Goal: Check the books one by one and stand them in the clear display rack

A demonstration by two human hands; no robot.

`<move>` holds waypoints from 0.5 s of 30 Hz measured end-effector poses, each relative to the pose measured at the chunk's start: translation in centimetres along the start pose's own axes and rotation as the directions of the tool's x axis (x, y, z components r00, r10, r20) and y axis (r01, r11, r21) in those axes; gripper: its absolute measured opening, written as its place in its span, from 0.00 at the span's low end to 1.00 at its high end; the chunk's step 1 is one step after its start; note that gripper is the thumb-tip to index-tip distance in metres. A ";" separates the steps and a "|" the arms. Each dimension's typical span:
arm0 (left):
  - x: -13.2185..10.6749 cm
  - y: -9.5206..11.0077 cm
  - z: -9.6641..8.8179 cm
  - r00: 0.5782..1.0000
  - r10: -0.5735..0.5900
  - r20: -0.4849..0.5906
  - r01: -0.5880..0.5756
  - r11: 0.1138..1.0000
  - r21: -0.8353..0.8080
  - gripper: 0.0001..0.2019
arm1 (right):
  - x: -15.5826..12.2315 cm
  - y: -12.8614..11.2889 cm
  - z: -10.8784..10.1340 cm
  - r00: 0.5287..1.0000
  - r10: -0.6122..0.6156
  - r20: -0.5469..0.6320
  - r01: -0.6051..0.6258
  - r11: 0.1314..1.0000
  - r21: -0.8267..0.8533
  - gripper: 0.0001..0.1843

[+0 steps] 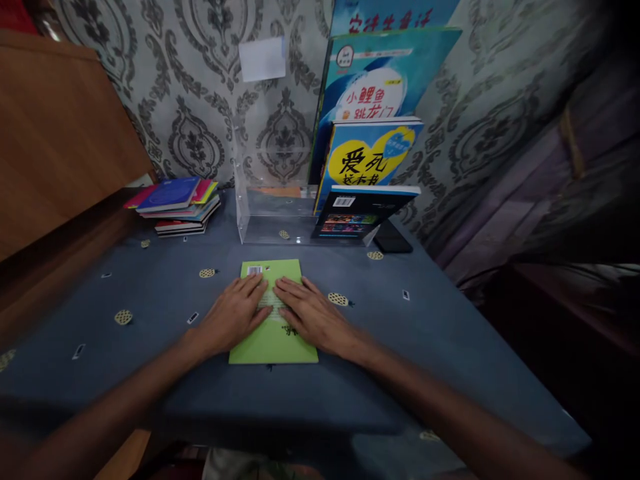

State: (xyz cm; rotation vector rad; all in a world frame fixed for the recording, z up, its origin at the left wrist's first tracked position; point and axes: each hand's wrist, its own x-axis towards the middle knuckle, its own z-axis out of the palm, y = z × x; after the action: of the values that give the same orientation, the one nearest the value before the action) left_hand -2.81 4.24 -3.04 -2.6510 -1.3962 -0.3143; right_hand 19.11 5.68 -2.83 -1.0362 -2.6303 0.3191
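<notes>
Both hands lay flat, fingers spread, on the green book [274,319], the left hand [235,313] and right hand [310,315] equally close; it sat on the tabletop [150,287] before the clear acrylic bookstand [273,200], long axis seemingly running away from the person.

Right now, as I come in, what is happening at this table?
A person rests both hands flat on a thin green book that lies on the blue-grey tablecloth with its barcode side up. The left hand and right hand lie side by side, palms down. Behind it, a clear acrylic stand holds several books leaning at its right end. A stack of colourful books sits at the back left.
</notes>
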 end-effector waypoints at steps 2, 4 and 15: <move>1.1 -0.5 0.2 1.000 -0.004 0.020 0.004 1.000 -0.001 0.25 | 1.0 0.7 0.0 1.000 0.005 -0.010 -0.005 1.000 0.002 0.25; 2.2 -1.0 0.5 1.000 -0.005 0.023 0.005 1.000 -0.011 0.26 | 2.0 1.4 0.1 1.000 0.006 -0.018 -0.006 1.000 0.006 0.26; 3.6 -1.7 1.4 0.998 -0.024 0.061 0.024 1.000 0.003 0.29 | 2.4 4.9 0.3 0.998 0.062 -0.033 -0.061 0.998 0.008 0.29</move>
State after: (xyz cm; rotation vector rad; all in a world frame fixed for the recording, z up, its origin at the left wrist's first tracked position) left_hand -2.09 8.34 -3.54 -2.6658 -1.4465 -0.2356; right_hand 20.38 10.83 -4.12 -1.1122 -2.5702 0.3217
